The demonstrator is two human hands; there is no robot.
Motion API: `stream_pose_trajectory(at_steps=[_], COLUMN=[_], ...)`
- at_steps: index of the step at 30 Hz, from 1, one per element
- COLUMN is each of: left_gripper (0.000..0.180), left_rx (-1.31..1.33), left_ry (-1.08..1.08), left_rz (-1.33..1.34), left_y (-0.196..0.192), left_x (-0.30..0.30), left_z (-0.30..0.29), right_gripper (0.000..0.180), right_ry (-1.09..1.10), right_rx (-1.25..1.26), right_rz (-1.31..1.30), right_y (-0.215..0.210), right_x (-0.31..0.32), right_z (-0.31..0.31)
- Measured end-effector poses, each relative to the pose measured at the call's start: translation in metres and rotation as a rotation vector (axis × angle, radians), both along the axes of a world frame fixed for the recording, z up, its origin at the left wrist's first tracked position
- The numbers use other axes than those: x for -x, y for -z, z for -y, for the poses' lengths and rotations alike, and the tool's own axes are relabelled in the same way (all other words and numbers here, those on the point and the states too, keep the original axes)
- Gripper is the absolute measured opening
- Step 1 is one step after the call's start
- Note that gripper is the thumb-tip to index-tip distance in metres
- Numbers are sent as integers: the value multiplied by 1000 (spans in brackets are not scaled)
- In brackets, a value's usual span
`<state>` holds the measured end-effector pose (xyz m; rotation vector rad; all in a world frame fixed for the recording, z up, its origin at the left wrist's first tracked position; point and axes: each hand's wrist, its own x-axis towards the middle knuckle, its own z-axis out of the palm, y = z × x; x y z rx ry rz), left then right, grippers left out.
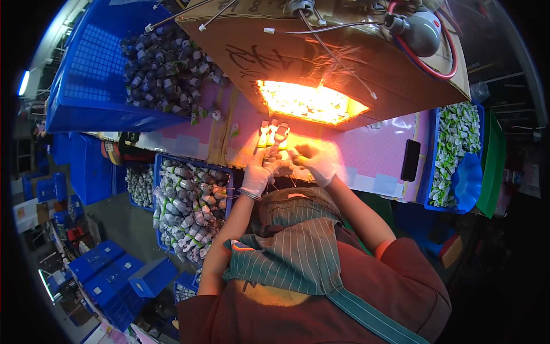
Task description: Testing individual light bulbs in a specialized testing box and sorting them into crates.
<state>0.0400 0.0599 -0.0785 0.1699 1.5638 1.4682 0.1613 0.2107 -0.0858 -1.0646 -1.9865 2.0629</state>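
My left hand [258, 174], in a white glove, is closed at the table's front edge around small pieces with thin wires; their exact kind does not show. Close to its right, my right hand [318, 163], also gloved in white, has its fingers bent inward toward the left one. Whatever lies between its fingertips is too small and too brightly lit to make out. Just beyond both hands stand several small white-and-grey cylindrical parts [274, 132] on the pink table mat [246, 123]. Behind them, a strong light glows in the opening [306, 103] of a cardboard box.
The cardboard box [240, 54] carries loose wires and a grey bulb-shaped fitting [423, 34]. At left, a blue crate [91, 74] holds grey parts; a bin of white-and-grey parts [186, 206] is below. A phone [410, 160] and a tray of green-and-white pieces [457, 137] are at right.
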Motion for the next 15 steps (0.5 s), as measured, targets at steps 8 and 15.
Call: stream_pose_trajectory(at_steps=[8,15], left_gripper=[37,42], left_rx=[-75,-42], left_ry=[-78,-50], left_rz=[-323,-201], left_y=[-36,-23], left_x=[0,7], left_z=[-2,25], right_gripper=[23,26], right_ry=[-143,2], right_rx=[-408,437], right_rz=[20,-138], right_y=[-36,-33], right_x=[38,40], right_z=[32,35])
